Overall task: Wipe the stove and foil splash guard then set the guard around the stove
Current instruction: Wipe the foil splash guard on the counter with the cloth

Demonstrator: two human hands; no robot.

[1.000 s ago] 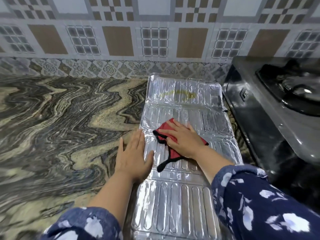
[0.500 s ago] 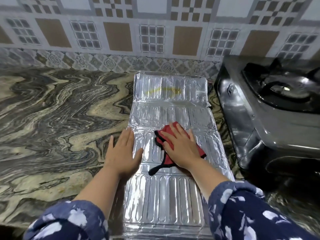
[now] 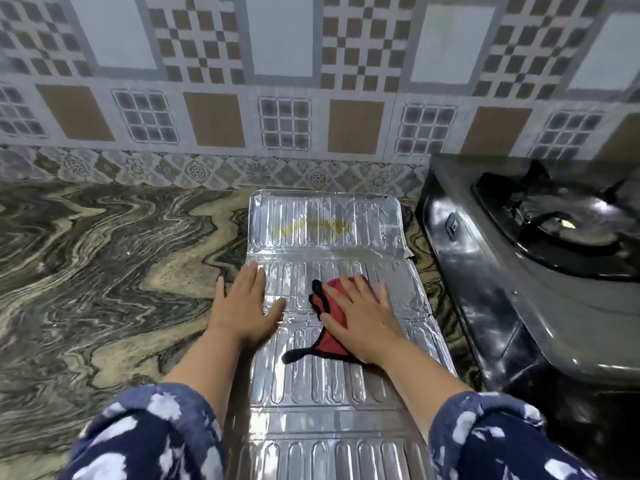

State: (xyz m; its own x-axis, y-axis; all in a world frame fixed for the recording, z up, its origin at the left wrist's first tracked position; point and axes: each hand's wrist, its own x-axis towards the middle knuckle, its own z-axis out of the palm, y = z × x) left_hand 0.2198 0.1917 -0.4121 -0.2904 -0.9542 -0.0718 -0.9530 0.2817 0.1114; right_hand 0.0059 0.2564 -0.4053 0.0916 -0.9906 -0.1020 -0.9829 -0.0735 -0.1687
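Note:
The silver foil splash guard (image 3: 325,403) lies flat and unfolded on the marbled counter, running from the wall toward me. A yellow stain (image 3: 313,227) marks its far panel. My right hand (image 3: 360,317) presses flat on a red cloth with black trim (image 3: 327,348) on the guard's middle panel. My left hand (image 3: 242,306) lies flat with fingers spread on the guard's left edge, holding it down. The dark steel gas stove (image 3: 540,271) stands just right of the guard.
The patterned marble counter (image 3: 104,271) spreads to the left. A tiled wall (image 3: 284,126) rises directly behind the guard and stove. The stove's black burner grate (image 3: 561,223) sits at the right edge.
My right hand has pushed the cloth a little farther up the guard toward the wall. My left hand has also slid forward along the left edge. The camera has tilted up.

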